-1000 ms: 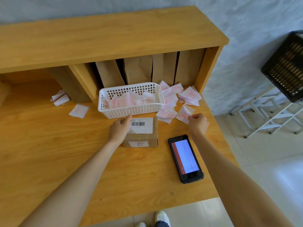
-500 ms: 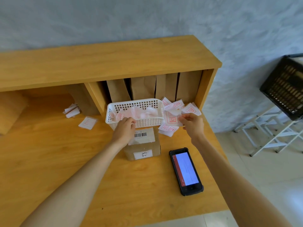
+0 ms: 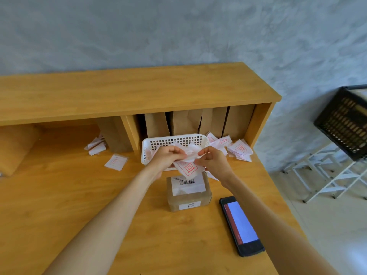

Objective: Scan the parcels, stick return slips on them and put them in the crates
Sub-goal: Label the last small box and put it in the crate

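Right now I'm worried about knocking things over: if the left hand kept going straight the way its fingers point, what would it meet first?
The left hand points right, pinching the return slip. Beyond the slip it would first meet the right hand, which grips the same slip; depth looks matched.

Bright, even daylight from the right of the frame; soft shadows beneath the shelf (image 3: 139, 96); wide-angle bending at edges; slight softness overall.
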Demonstrator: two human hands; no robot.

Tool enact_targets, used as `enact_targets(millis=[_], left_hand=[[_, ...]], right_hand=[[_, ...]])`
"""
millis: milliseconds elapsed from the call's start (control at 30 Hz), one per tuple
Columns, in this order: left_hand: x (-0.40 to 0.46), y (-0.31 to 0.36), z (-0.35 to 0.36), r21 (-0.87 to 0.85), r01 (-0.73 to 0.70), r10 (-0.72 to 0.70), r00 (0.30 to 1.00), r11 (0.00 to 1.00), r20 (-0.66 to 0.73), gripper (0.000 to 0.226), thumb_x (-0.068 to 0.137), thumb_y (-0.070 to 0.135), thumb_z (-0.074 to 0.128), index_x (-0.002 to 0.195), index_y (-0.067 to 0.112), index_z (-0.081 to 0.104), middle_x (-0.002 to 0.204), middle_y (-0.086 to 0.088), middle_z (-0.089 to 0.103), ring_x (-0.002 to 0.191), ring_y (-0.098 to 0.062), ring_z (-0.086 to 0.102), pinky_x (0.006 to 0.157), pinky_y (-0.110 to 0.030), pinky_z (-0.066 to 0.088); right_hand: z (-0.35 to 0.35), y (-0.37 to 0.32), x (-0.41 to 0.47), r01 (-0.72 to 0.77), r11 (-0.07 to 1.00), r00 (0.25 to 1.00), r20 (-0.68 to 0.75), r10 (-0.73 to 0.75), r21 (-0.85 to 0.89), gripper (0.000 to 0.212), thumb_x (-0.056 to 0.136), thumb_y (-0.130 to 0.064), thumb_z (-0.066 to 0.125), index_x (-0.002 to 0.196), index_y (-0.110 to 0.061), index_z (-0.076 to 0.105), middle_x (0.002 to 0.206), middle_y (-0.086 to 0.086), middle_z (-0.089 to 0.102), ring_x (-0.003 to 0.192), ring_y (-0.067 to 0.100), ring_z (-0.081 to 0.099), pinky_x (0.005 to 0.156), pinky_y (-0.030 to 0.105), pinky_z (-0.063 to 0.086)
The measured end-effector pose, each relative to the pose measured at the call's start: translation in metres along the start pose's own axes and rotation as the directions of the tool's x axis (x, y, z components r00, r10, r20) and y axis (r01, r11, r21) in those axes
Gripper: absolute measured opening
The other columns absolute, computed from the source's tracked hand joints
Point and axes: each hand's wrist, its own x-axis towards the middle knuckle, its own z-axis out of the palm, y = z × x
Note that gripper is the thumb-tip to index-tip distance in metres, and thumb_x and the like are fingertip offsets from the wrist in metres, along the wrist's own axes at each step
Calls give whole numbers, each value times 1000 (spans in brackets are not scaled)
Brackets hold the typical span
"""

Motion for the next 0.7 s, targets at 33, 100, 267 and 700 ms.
enact_targets(millis=[33,100,267,700], left_hand=[[1,-1,-3,-10,0,0,1000,1000,-7,3,87,8,67,88,10,69,92,-2,69,87,-16,66,70,-23,52],[4,-4,-9,-30,-4,3,1000,1000,-25,7,87,7,67,83,12,68,93,-3,69,91,-19,65,79,-28,53],[10,-7,-19,-34,-15,13,998,999,-61,11,88,6,66,80,14,66,94,-3,67,92,-19,64,78,-28,52],[58,-21,-39,10,67,-53,858,998,-511,9,94,15,60,98,9,66,109,-7,66,89,-17,56,50,-17,39]], right_hand=[[4,-2,0,37,999,999,-12,-37,-5,19,84,-9,72,92,-18,58,100,7,67,90,21,67,78,38,58],[12,-8,1,105,994,994,-22,-106,-13,21,82,-6,73,92,-19,61,98,-2,63,88,19,63,78,35,57],[24,-14,7,142,989,988,-49,-143,-34,18,81,-9,75,76,-25,68,98,-7,62,96,21,60,84,37,56],[1,-9,12,80,994,990,-121,-70,78,16,88,0,63,83,-15,66,87,-1,69,82,6,67,68,16,53]])
